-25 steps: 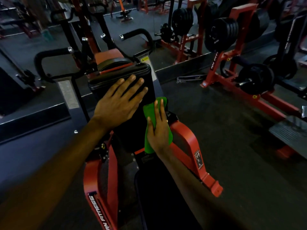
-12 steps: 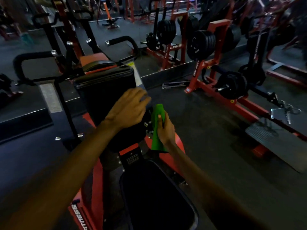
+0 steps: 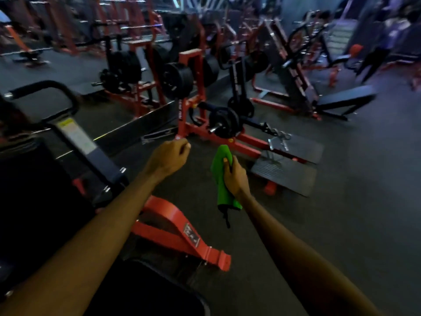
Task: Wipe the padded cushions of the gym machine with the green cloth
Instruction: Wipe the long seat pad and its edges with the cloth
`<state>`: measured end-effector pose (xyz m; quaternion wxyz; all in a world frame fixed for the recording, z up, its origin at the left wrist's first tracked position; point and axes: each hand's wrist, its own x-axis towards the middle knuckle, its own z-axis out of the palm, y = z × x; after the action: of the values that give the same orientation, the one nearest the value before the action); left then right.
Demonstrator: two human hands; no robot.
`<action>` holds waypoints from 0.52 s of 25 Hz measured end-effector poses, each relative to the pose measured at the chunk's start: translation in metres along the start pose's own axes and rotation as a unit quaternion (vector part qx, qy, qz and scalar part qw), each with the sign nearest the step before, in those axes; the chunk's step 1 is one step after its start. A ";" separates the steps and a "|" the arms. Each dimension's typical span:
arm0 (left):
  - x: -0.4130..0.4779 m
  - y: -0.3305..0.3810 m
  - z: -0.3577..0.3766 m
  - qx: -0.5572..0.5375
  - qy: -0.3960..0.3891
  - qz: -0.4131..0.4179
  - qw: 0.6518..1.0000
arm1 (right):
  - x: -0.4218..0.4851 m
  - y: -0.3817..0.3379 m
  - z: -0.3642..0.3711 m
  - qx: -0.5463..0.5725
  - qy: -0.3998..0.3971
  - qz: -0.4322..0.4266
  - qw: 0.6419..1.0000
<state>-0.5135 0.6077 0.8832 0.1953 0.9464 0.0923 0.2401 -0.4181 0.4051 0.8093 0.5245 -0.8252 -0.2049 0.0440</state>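
The cloth (image 3: 219, 181) hung in the air over the floor (image 3: 319, 224), off to the right of the big pad (image 3: 34, 190) and the seat pad (image 3: 141, 290) and touching neither. The right hand (image 3: 235, 179) had its grip tight around the middle of it. The left hand (image 3: 167, 158) was up beside it with its fingers curled in on nothing, near the red frame (image 3: 173, 226). To wipe well, I think the cloth should go over to a pad, lie flat under an open palm, and rub in long lines from edge to edge.
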 end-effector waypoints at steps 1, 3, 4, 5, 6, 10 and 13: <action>0.017 0.016 0.008 -0.013 -0.008 0.007 1.000 | 0.009 0.003 -0.027 -0.002 0.020 0.004 1.000; 0.048 0.051 0.027 -0.038 -0.025 0.030 0.999 | 0.026 0.013 -0.080 -0.013 0.061 0.017 0.998; 0.062 0.071 0.037 -0.047 -0.029 0.044 0.997 | 0.035 0.017 -0.104 -0.022 0.079 0.020 0.996; 0.075 0.090 0.049 -0.049 -0.035 0.060 0.996 | 0.043 0.020 -0.127 -0.030 0.095 0.024 0.995; 0.086 0.108 0.061 -0.049 -0.041 0.073 0.995 | 0.049 0.024 -0.148 -0.036 0.111 0.027 0.993; 0.127 0.180 0.108 -0.069 -0.063 0.110 0.990 | 0.059 0.049 -0.235 -0.056 0.191 0.037 0.979; 0.151 0.235 0.143 -0.090 -0.074 0.121 0.986 | 0.062 0.078 -0.298 -0.073 0.235 0.052 0.968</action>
<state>-0.2932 0.3882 0.9279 0.2553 0.9444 -0.0601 0.1984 -0.2531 0.1474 0.8822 0.4937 -0.8577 -0.0353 -0.1392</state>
